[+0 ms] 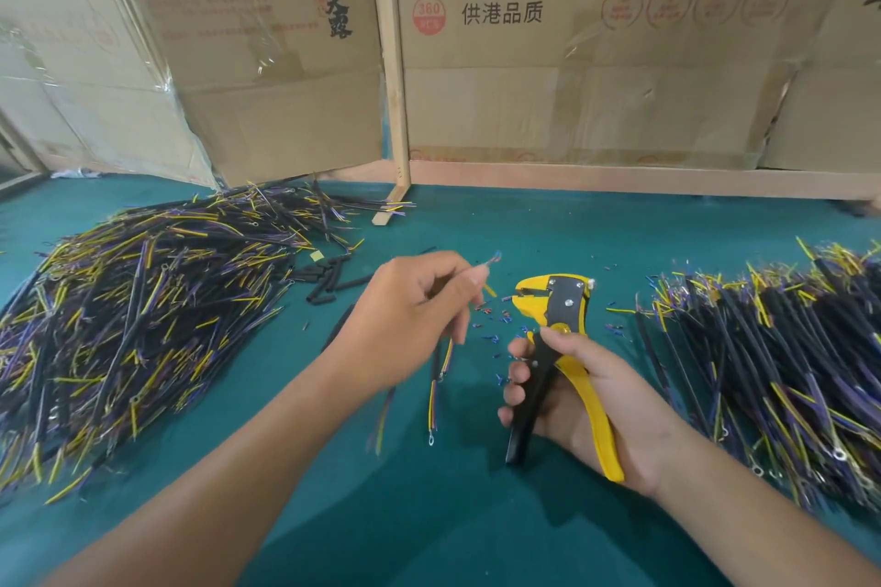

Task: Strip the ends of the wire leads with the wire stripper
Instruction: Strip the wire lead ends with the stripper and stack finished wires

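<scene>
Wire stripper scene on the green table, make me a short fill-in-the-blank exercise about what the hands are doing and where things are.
1. The wire stripper with yellow and black handles is held in the ____ hand.
2. The left hand pinches a wire lead whose lower end hangs over the ____ table.
3. Small bits of cut insulation lie scattered on the table between the two ____.
4. Behind the table stand large ____ boxes.

Missing words: right; green; hands; cardboard

The right wire pile (782, 362) is cut off at the 3 o'clock edge. The left hand (410, 319) hides part of its blurred wire lead (441, 372); strip condition indeterminate.
</scene>
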